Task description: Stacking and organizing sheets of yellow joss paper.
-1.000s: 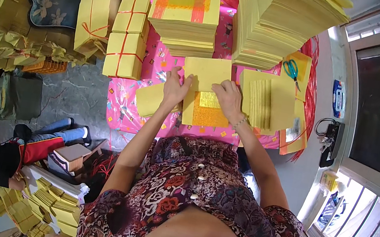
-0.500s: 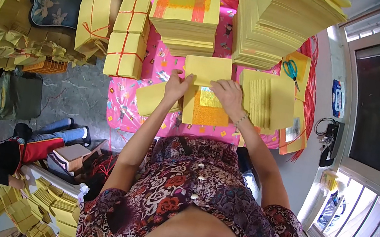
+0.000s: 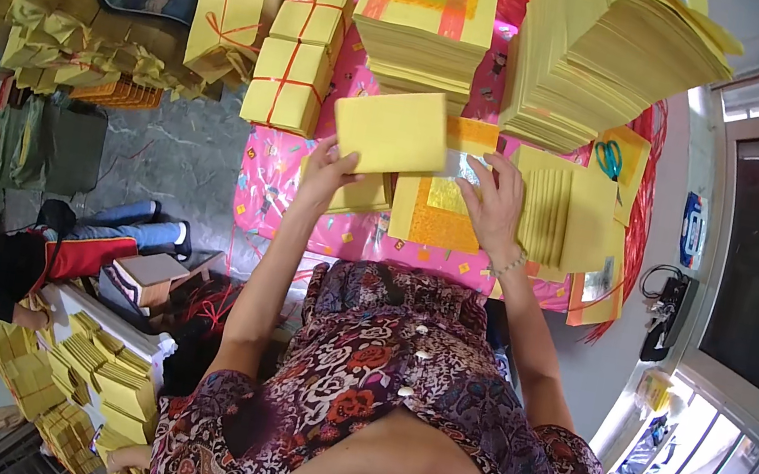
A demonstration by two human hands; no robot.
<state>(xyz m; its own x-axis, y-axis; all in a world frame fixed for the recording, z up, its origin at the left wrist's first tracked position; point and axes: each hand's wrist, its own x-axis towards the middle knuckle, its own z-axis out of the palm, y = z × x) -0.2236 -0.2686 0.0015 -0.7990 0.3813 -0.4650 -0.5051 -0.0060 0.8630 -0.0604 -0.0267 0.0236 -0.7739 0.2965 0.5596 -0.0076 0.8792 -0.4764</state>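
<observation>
My left hand (image 3: 323,181) grips a folded yellow paper packet (image 3: 393,131) by its lower left corner, thumb on top, and holds it tilted above the table. Right of it, my right hand (image 3: 495,202) holds nothing; its fingers are apart and bent over a yellow paper sheet (image 3: 447,231) with an orange printed block and a shiny foil square. A row of folded yellow papers (image 3: 547,211) lies beside my right wrist. Under the lifted packet, partly covered, is another pile of folded yellow paper (image 3: 363,198).
A pink patterned cloth (image 3: 273,208) covers the table. Behind stand tall paper stacks (image 3: 591,71) and bundles tied with red string (image 3: 290,84). Teal scissors (image 3: 608,160) lie at the right, near red strands (image 3: 646,193). Another person (image 3: 12,274) sits at the lower left among yellow papers.
The folded packet has moved left and up in my left hand, off the printed sheet. My right hand has let go of it. The whole view has shifted a little.
</observation>
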